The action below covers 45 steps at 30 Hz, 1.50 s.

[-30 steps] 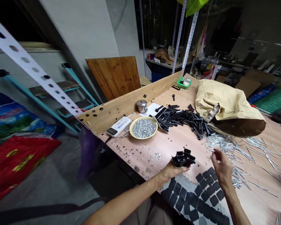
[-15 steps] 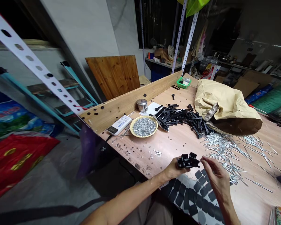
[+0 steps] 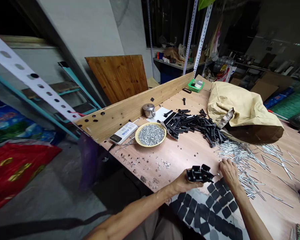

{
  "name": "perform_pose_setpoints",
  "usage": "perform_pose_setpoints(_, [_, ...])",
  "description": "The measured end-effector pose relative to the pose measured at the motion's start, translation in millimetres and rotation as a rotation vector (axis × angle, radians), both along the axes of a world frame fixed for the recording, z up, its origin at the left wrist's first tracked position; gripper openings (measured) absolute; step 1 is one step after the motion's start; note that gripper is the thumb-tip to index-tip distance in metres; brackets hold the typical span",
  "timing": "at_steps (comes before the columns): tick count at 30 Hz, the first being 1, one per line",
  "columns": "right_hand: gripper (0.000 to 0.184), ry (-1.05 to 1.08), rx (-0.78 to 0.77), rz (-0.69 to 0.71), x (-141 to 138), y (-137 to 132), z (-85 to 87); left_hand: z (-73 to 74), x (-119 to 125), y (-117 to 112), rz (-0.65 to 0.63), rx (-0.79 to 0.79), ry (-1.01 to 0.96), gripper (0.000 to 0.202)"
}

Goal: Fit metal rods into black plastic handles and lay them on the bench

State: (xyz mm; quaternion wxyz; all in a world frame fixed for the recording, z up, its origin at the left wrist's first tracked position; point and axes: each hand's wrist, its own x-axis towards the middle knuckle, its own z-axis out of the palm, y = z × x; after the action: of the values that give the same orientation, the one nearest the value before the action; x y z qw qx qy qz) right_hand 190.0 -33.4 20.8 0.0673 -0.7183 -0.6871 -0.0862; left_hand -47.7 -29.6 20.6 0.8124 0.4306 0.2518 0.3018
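My left hand (image 3: pixel 183 181) grips a bunch of black plastic parts (image 3: pixel 199 173) just above the near edge of the wooden table (image 3: pixel 190 150). My right hand (image 3: pixel 228 171) sits right beside the parts, fingers curled and pinched at a thin metal pin that points into them. The heap of silver pins (image 3: pixel 247 160) lies just right of that hand. A pile of black plastic parts (image 3: pixel 195 125) lies further back. A patterned sheet of black pads (image 3: pixel 210 210) lies under my wrists.
A yellow dish of small silver nuts (image 3: pixel 150 134) stands mid-table, with a white device (image 3: pixel 123 132) and a metal cup (image 3: pixel 149 110) behind it. Loose nuts (image 3: pixel 165 164) are scattered near the edge. A tan paper sack (image 3: pixel 242 110) lies at the right. A green basket (image 3: pixel 195 86) sits far back.
My right hand moved from the pin heap over to the black parts in my left hand and now presses a pin at them. The left hand sank slightly toward the table.
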Motion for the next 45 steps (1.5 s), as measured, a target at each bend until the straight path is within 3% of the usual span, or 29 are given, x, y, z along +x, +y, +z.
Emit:
perform_pose_setpoints(4, [0.013,0.117,0.143,-0.044,-6.6,1.3,14.9,-6.9,-2.5,7.3,-0.026,-0.080,0.025,0.045])
perform_pose_setpoints(8, [0.034,0.769,0.543,-0.137,-37.8,-19.1,50.6,-14.0,1.5,9.1,-0.002,0.045,-0.007,0.043])
perform_pose_setpoints(11, [0.032,1.070,0.639,-0.140,-66.9,-38.1,72.5,-16.9,6.2,6.2,0.018,0.069,0.006,0.041])
perform_pose_setpoints(16, [0.024,1.121,0.622,-0.081,-84.3,-54.6,77.6,-19.0,9.3,2.4,0.028,0.088,0.050,0.038])
perform_pose_setpoints(21, [0.020,1.124,0.752,-0.064,-82.5,-62.0,77.7,-23.2,12.5,5.3,-0.029,0.066,0.038,0.040])
perform_pose_setpoints(30, [0.013,0.903,0.553,0.078,-69.7,-61.8,70.2,-29.9,14.0,2.3,-0.031,0.215,0.049,0.046])
perform_pose_setpoints(36, [0.012,0.677,0.412,0.284,-62.2,-66.7,74.5,-28.8,16.4,0.4,-0.027,0.276,0.123,0.043])
perform_pose_setpoints(38, [0.019,0.581,0.388,0.239,-45.7,-66.4,70.7,-22.9,15.6,-0.4,-0.031,0.240,0.100,0.045])
perform_pose_setpoints(41, [0.026,0.314,0.361,0.025,-6.2,-63.3,52.6,-10.3,10.3,-0.7,-0.053,0.177,0.027,0.046])
perform_pose_setpoints(45, [0.023,-0.105,-0.036,-0.126,31.9,-57.7,19.7,0.0,4.9,0.1,-0.037,0.168,0.031,0.047])
